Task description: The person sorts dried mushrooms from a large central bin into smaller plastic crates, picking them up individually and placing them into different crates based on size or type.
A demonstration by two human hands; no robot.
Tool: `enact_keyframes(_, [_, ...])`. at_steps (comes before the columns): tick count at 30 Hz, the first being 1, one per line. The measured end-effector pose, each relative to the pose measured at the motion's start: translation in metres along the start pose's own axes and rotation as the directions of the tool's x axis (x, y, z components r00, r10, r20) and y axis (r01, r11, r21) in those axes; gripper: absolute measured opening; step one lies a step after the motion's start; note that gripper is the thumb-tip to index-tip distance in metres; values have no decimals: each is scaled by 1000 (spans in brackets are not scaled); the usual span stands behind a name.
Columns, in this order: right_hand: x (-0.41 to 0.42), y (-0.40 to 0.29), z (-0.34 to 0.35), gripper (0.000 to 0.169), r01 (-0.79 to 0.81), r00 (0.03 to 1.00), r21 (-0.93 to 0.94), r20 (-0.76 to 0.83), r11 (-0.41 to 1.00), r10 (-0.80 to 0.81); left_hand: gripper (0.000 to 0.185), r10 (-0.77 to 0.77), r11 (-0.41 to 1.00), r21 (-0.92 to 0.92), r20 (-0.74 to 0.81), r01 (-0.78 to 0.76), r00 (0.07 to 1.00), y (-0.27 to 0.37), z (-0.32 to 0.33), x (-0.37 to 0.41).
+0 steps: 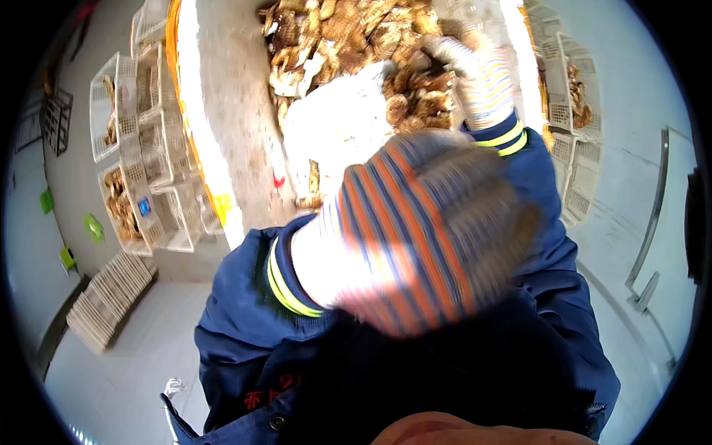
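My left hand [428,233], in a striped knit glove of orange, blue and grey, is raised close in front of the camera; its blurred fingers point to the right, and whether it holds anything is hidden. Further off, my right hand [478,78], in a similar glove, reaches to the right side of a heap of what look like brown mushrooms [356,28]; its fingertips are blurred against them. A glaringly bright white surface [334,122] lies beside the heap. A few brown pieces [315,183] rest near its lower edge, with a small red item [278,182] to the left.
White plastic crates [161,139] stand left of the worktable [233,100], some holding brown pieces. More crates [581,161] are on the right, near a door with a metal handle [645,292]. A slatted stack [111,300] sits at lower left. Yellow tape [186,111] runs along the table's edge.
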State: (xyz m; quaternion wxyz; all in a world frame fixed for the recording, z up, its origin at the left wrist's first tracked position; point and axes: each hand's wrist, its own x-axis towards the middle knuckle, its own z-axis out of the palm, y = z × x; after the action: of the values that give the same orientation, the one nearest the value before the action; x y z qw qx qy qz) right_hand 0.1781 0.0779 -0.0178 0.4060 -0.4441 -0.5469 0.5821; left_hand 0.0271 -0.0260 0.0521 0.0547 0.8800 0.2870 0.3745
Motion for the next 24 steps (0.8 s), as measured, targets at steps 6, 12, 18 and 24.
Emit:
enact_keyframes(6, [3, -6, -5, 35, -33, 986, 70, -163, 997, 44, 32, -237, 927, -136, 509, 349, 827, -13, 5, 17])
enact_keyframes(12, [15, 10, -4, 42, 45, 973, -71, -222, 996, -60, 29, -413, 868, 63, 645, 493, 643, -27, 35, -15])
enact_keyframes(18, [13, 11, -2, 44, 57, 979, -11, -194, 998, -58, 28, -384, 884, 47, 638, 465, 667, -35, 44, -19])
enact_keyframes(24, [10, 9, -5, 47, -23, 989, -24, -148, 999, 19, 29, -349, 886, -22, 627, 463, 697, -43, 55, -30])
